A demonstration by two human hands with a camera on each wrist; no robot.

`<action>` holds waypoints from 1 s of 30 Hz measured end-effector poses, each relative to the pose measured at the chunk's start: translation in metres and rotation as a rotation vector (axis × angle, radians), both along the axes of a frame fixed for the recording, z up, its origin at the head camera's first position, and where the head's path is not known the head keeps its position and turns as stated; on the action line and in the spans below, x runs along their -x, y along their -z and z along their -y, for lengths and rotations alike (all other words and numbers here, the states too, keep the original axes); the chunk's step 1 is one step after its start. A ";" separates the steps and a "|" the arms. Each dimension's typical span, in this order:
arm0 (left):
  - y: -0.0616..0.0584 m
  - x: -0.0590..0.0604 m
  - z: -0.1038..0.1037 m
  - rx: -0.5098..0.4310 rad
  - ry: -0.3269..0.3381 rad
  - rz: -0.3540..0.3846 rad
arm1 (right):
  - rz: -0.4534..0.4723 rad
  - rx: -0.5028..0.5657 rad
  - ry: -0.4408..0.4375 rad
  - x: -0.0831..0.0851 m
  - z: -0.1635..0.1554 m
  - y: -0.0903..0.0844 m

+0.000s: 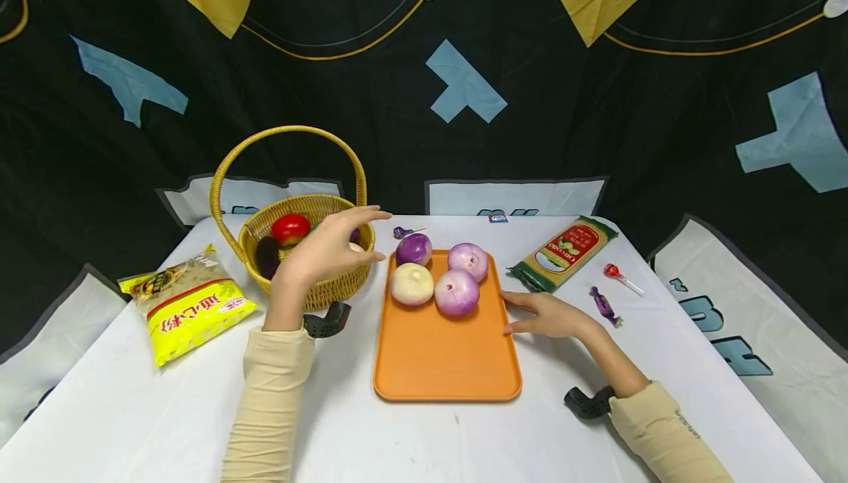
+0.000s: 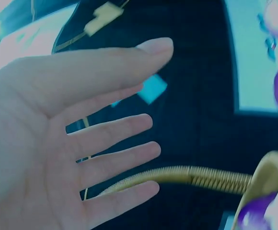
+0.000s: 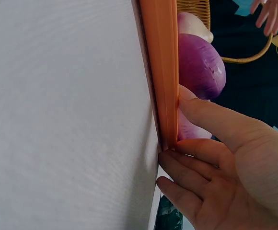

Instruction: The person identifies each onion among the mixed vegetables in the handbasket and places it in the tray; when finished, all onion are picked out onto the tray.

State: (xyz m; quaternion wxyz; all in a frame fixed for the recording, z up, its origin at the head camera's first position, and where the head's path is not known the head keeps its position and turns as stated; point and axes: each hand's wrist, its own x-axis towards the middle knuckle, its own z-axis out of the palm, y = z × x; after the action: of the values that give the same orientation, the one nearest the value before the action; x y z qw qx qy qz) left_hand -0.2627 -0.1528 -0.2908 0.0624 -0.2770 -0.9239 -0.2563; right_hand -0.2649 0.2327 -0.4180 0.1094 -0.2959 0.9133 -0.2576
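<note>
Orange tray [image 1: 445, 354] steadied by right hand [image 1: 546, 315], fingers flat at rim. Left hand [image 1: 329, 246] spread, empty, over basket [image 1: 311, 255]. Judging: mid-transfer; next, grip another onion [image 1: 456, 292].

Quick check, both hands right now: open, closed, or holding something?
Left hand: open, fingers spread, holding nothing, above the wicker basket.
Right hand: open, straight fingers resting on the table against the orange tray edge, no grip on anything.
</note>
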 end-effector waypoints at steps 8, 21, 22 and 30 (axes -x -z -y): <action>-0.001 0.003 0.041 -0.037 -0.132 -0.019 | 0.000 0.004 -0.004 0.001 0.000 -0.001; 0.017 0.008 0.096 -0.083 -0.234 0.163 | 0.004 0.009 -0.003 -0.002 0.001 0.000; 0.020 0.009 0.102 -0.081 -0.233 0.181 | -0.002 0.008 -0.006 -0.002 0.001 0.000; 0.039 0.018 0.118 -0.019 -0.211 0.285 | 0.001 0.016 0.000 -0.001 0.001 0.001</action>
State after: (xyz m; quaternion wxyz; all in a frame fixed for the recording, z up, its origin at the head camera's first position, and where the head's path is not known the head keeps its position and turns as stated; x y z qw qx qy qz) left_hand -0.2809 -0.2713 -0.3301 -0.0399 -0.1386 -0.9449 -0.2939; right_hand -0.2639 0.2318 -0.4186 0.1077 -0.2965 0.9111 -0.2651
